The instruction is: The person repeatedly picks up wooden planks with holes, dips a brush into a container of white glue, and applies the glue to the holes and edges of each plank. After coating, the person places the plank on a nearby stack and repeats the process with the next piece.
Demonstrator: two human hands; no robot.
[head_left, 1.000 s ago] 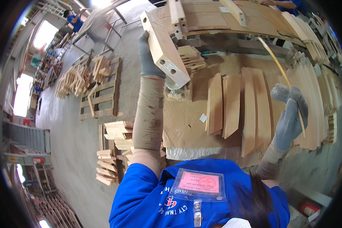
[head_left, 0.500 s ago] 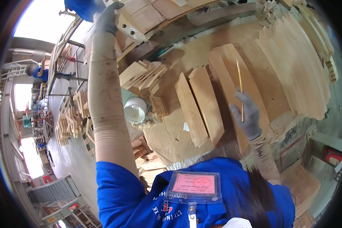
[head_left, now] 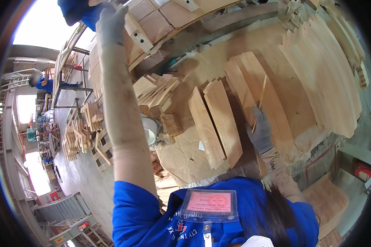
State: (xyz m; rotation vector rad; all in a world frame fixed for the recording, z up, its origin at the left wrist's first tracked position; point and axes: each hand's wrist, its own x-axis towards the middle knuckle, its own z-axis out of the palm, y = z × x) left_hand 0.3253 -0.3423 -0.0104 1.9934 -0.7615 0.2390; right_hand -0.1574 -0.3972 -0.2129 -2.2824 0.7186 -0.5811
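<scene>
At the far left my left hand (head_left: 112, 25), in a grey glove, is stretched out beside a pale wooden piece with dark holes (head_left: 139, 36). Its fingers are smeared and partly hidden, so any grip there is unclear. My right hand (head_left: 260, 133), also gloved, is closed around a thin wooden stick (head_left: 262, 92) with a pale tip pointing away from me. Under that hand lie long curved boards (head_left: 272, 99). Left of them rest two shorter angled boards (head_left: 223, 121), side by side with a narrow gap.
A white tub (head_left: 150, 129) stands partly behind my left forearm, next to a wood block (head_left: 170, 124). Small wooden pieces (head_left: 158, 88) are piled beyond it. A row of curved boards (head_left: 323, 74) fills the right side. A person in blue (head_left: 46, 84) is farther left.
My left hand has moved slightly left, away from the holed wooden piece. My right hand has shifted a little left, with the stick now tilting to the right at its tip.
</scene>
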